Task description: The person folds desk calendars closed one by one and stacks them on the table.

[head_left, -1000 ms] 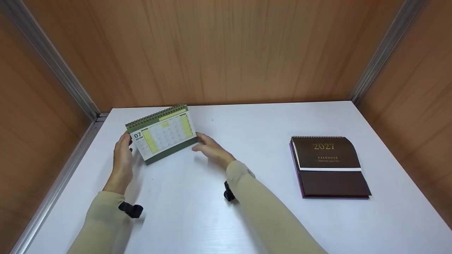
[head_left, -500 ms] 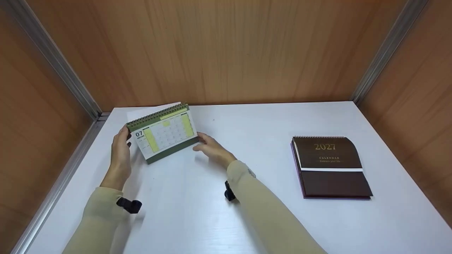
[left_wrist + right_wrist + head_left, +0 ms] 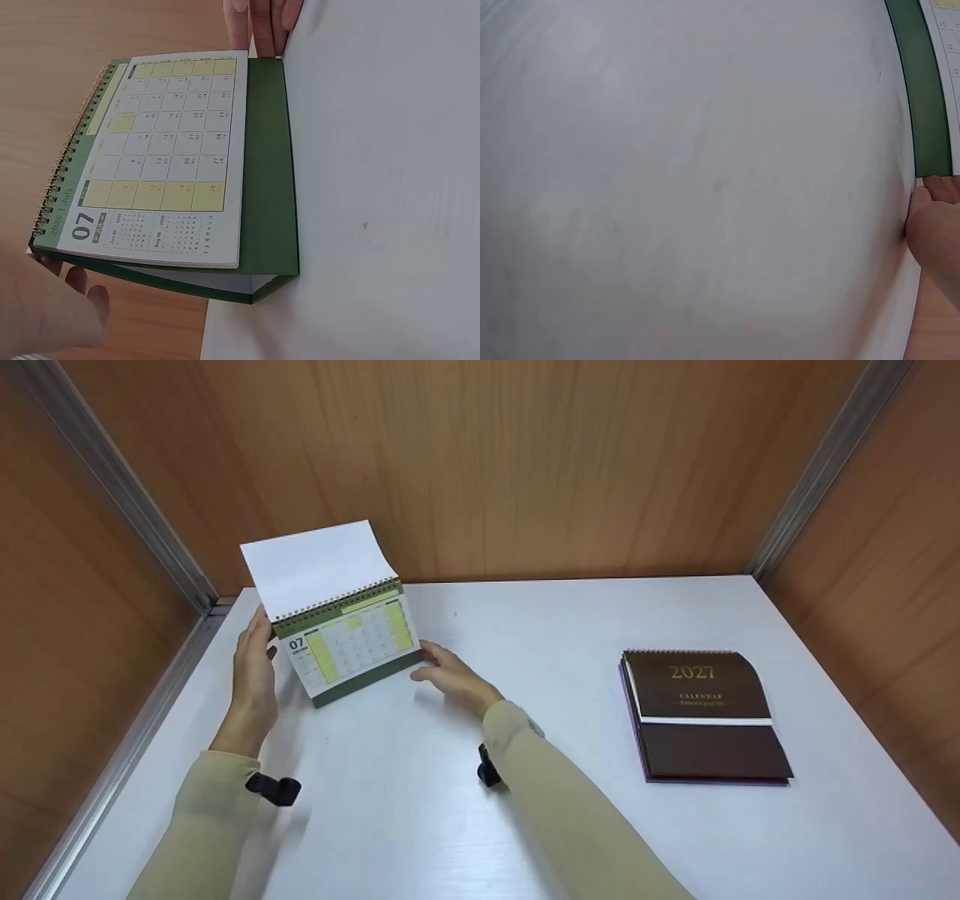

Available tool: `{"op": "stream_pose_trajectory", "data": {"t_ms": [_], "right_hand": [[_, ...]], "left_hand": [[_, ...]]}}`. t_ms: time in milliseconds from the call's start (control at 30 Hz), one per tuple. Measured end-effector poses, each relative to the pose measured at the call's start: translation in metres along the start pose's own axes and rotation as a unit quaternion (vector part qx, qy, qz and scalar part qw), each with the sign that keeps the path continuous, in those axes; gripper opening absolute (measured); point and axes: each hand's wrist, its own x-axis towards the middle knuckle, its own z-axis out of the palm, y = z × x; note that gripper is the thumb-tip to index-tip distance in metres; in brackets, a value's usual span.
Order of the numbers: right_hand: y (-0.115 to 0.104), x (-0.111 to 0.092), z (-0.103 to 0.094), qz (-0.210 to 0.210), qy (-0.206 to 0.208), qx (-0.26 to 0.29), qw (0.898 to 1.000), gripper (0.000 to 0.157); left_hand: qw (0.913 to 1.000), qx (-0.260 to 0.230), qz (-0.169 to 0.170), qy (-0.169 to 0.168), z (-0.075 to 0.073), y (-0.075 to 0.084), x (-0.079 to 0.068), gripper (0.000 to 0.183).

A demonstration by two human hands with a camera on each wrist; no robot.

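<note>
A green desk calendar (image 3: 352, 641) showing July stands tilted at the back left of the white table. Above its spiral binding, a blank white page (image 3: 322, 566) stands raised, slanting back. My left hand (image 3: 253, 682) is at the calendar's left side, its fingers reaching behind the upper corner and partly hidden. The left wrist view shows those fingertips (image 3: 75, 279) curving under the binding end. My right hand (image 3: 455, 679) touches the lower right corner with its fingertips, thumb apart from the calendar. In the right wrist view, these fingers (image 3: 922, 196) meet the end of the green base.
A dark brown 2027 calendar (image 3: 705, 750) lies on the right of the white table (image 3: 555, 660). Wooden panels (image 3: 480, 472) stand behind and at both sides, joined by metal corner posts. A black wrist camera (image 3: 274, 789) is on the left sleeve.
The white page behind the binding has risen from out of sight to a high slant. My left hand has shifted slightly away and left; the right hand holds its place.
</note>
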Motion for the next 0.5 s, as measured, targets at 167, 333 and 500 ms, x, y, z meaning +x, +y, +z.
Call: {"op": "stream_pose_trajectory", "data": {"t_ms": [167,333,500], "right_hand": [[-0.0002,-0.0002,-0.0004,0.004,-0.001,0.0,1.0,0.069],[-0.001,0.0001,-0.0006,0.0,-0.002,0.003,1.0,0.071],[-0.0018,-0.0005,-0.0014,-0.005,-0.004,-0.007,1.0,0.07]], "left_hand": [[0.9998,0.003,0.02,-0.003,0.0021,0.0027,-0.0027,0.063],[0.9994,0.008,0.034,-0.005,0.0013,0.0021,-0.0056,0.063],[0.9994,0.004,0.033,-0.009,-0.0006,0.0016,-0.0073,0.063]]}}
